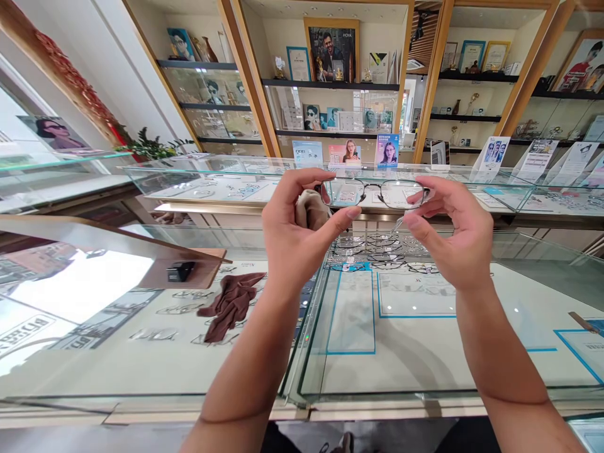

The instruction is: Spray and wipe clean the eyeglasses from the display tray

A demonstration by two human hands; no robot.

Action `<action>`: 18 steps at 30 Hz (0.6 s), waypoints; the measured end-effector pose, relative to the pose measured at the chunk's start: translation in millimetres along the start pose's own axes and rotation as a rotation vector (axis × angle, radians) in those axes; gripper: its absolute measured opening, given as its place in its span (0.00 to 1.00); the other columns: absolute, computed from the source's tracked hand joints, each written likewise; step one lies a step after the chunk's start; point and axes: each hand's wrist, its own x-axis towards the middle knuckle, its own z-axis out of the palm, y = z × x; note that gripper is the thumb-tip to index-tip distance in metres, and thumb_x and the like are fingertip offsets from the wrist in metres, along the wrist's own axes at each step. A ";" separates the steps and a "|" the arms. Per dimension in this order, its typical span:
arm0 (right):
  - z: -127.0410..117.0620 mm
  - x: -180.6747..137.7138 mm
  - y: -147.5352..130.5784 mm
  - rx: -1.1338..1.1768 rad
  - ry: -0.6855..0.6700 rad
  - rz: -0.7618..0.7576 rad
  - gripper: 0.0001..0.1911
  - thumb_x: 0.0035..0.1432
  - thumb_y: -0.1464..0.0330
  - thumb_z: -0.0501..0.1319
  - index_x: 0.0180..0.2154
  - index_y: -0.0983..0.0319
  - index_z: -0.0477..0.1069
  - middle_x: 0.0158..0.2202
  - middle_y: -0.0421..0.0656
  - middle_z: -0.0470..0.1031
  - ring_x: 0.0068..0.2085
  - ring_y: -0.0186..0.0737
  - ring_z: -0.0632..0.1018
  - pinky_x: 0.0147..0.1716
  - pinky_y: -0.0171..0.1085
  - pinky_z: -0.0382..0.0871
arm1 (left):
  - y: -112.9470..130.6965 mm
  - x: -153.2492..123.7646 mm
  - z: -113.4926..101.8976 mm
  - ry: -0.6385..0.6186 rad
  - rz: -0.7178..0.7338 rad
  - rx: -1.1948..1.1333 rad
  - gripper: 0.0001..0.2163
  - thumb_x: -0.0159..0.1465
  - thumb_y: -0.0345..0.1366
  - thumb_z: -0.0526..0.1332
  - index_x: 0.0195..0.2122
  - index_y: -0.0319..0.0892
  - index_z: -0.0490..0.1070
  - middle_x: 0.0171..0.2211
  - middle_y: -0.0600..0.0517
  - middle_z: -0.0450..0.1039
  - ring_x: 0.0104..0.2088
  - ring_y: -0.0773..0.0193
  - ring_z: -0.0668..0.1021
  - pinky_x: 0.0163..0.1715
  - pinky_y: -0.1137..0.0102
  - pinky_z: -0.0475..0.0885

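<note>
A pair of thin-framed eyeglasses (372, 187) is held up between the two hands, level and spread across the gap, with the lenses side by side. The left hand (293, 244) pinches one end of the frame between thumb and index finger, and a beige cloth (311, 211) shows in the hollow of that same hand. The right hand (461, 236) grips the other end, its thumb lower down near a temple arm and its fingers by the lens's outer edge. Beneath and beyond the hands, rows of spectacle frames (387, 259) sit inside a glass display case (410, 371), so its glass lies between them and the hands; the right hand partly hides these rows. Nearer in that case are blue-edged panels (352, 314). To the left, a crumpled brown cloth (231, 302) lies over several frames at the neighbouring case, covering part of them, and a small black box (180, 272) stands on a wooden board (202, 270) close by. Farther back, a second glass counter (189, 184) runs across, partly blocked from view by the hands, with upright picture cards (387, 151) on top. Behind it, wood-framed shelves (330, 83) hold framed pictures and ornaments.
</note>
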 end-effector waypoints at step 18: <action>-4.6 -1.7 -8.6 -0.016 0.006 -0.005 0.17 0.63 0.59 0.70 0.52 0.52 0.75 0.42 0.40 0.79 0.39 0.39 0.80 0.44 0.45 0.80 | 5.5 -2.3 -2.3 -0.040 0.057 0.104 0.18 0.66 0.52 0.68 0.55 0.55 0.75 0.46 0.50 0.79 0.40 0.59 0.80 0.33 0.61 0.77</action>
